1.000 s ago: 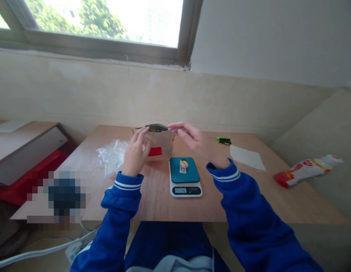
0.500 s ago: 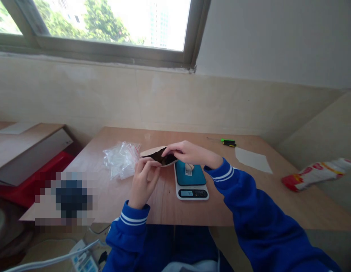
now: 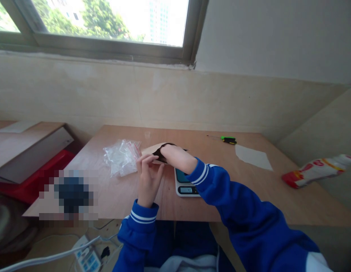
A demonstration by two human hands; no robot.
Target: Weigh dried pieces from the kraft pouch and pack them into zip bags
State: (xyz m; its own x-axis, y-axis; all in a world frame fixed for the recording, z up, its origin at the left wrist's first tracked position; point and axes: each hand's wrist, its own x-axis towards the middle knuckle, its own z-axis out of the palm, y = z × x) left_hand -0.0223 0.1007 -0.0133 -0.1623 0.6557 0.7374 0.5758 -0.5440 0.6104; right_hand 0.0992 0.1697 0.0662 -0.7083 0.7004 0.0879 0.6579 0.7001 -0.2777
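Note:
A brown paper bag (image 3: 153,148) with a dark inside lies open-mouthed in the middle of the table. My left hand (image 3: 148,177) pinches the near rim of the bag between thumb and fingers. Reaching in through the mouth, my right hand (image 3: 179,156) is sunk past the knuckles, so its fingers are hidden. Partly under my right wrist stands a digital kitchen scale (image 3: 183,191) with a teal top and a lit display. Crumpled clear plastic bags (image 3: 119,158) with red strips lie just left of the paper bag.
Green- and black-handled screwdrivers (image 3: 228,139) lie at the back right beside a white sheet of paper (image 3: 253,158). A red and white bottle (image 3: 314,172) is at the right side. A power strip (image 3: 86,255) with a white cable is below the table.
My right hand has gone deeper into the paper bag, and its forearm now covers part of the scale. The small pale object seen on the scale before is now hidden.

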